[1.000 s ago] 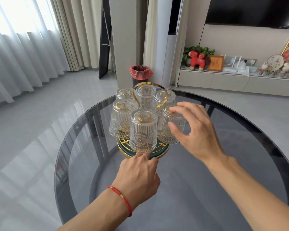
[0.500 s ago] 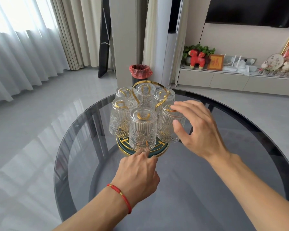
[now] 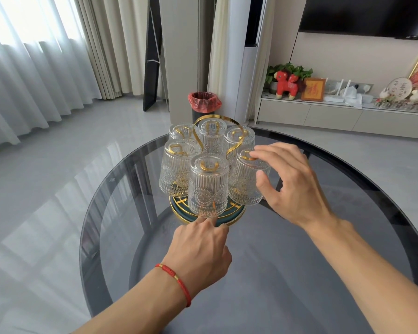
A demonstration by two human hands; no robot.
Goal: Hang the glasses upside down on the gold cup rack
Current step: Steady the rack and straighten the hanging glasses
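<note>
The gold cup rack [image 3: 206, 214] stands on the round smoked-glass tabletop [image 3: 299, 273], toward its far side; 6 ribbed glasses [image 3: 208, 185] hang on it upside down, ringed around the looped gold handle [image 3: 216, 118]; the right hand [image 3: 292, 186] is beside the right-front glass [image 3: 247, 182], its fingers [image 3: 267, 155] spread and released, fingertips touching that glass's upturned base, the thumb just beside its wall without a closed grip; the left hand [image 3: 200, 251], a red cord bracelet [image 3: 175, 278] on its wrist, reaches to the rack's near rim, fingers loosely curled, grasping nothing, their tips pressing the base under the front glass.
</note>
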